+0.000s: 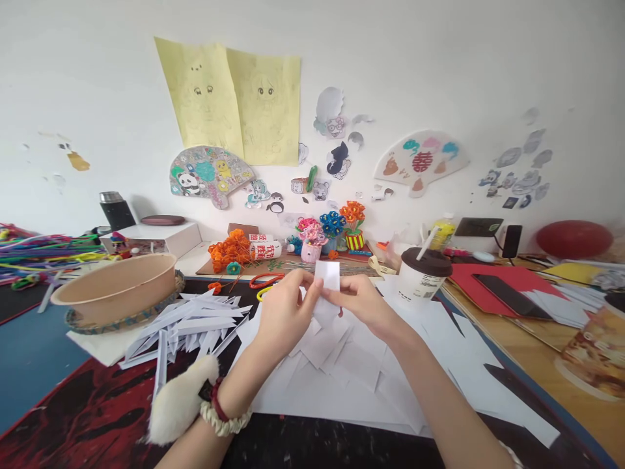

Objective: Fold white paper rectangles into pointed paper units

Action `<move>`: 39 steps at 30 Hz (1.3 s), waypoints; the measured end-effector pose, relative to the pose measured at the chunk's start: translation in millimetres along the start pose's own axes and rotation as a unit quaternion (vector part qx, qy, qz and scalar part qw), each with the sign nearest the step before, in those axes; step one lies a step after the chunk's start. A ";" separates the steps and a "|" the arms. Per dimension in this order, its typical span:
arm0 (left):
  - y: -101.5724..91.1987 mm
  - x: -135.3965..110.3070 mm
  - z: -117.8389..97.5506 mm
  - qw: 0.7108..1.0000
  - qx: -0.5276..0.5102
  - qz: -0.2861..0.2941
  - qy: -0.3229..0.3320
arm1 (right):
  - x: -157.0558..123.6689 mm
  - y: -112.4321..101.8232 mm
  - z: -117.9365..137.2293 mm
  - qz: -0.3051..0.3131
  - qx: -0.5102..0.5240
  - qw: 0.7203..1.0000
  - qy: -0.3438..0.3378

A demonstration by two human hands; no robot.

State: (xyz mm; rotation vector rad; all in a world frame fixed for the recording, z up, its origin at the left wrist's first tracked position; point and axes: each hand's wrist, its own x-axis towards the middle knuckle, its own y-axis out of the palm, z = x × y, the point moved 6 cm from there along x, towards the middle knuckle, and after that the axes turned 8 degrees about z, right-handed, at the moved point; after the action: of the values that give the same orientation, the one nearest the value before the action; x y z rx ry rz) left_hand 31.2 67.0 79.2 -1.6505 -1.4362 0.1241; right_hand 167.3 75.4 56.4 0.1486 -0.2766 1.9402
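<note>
Between my two hands stands a small white piece of paper (pixel 328 273), held upright above the desk. My left hand (pixel 288 309) pinches its left edge with thumb and fingers. On the other side, my right hand (pixel 364 301) grips its right edge the same way. Below lie many loose white paper slips (pixel 325 345) on larger white sheets (pixel 297 397). A heap of narrow folded paper strips (pixel 193 322) rests to the left of my left hand. A fluffy white object (pixel 180 400) lies by my left wrist, which wears scrunchies.
A beige basin (pixel 117 283) stands at left. Scissors with red handles (pixel 266 280) lie behind the folded strips. A lidded drink cup (pixel 420 277) with a straw stands right of my hands. Farther right are a phone (pixel 510 296) on red paper and a patterned cup (pixel 596 348).
</note>
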 end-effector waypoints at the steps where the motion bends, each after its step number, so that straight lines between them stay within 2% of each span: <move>1: -2.8 -0.2 -0.3 1.000 0.002 -0.019 0.003 | 0.0 4.2 0.6 0.022 -0.009 1.000 0.004; 4: -7.2 -0.3 -0.6 0.999 -0.008 -0.050 0.007 | 0.1 7.1 2.6 0.027 -0.014 1.000 -0.007; 9: -2.0 -0.3 -2.3 0.999 -0.036 -0.019 0.010 | -0.6 -4.0 4.8 -0.040 0.002 0.998 -0.048; 14: -9.8 -2.6 -4.7 0.996 -0.050 -0.075 0.015 | -0.7 -3.2 6.9 -0.038 -0.014 0.997 -0.060; 20: -15.5 -9.7 -10.5 0.987 -0.045 -0.140 0.064 | -2.3 -2.0 9.6 -0.056 0.001 0.996 -0.072; 24: -20.0 -14.9 -19.7 0.973 0.023 -0.191 0.127 | -2.6 0.0 9.9 -0.048 0.012 0.997 -0.064; 29: -20.7 -22.6 -33.2 0.923 0.150 -0.244 0.258 | -4.5 -2.2 11.6 -0.064 0.057 0.994 -0.069; 33: -16.3 -25.9 -35.5 0.892 0.240 -0.236 0.303 | -5.9 -5.2 10.8 -0.074 0.061 0.993 -0.066; 39: -9.2 -27.2 -31.2 0.878 0.309 -0.189 0.314 | -4.7 -6.9 9.3 -0.079 0.057 0.993 -0.069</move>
State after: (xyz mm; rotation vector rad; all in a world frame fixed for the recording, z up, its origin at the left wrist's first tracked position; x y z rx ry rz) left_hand 34.6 26.4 90.7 -0.7559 -1.0278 -0.1551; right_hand 175.2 71.2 65.1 0.3708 -0.2389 1.7905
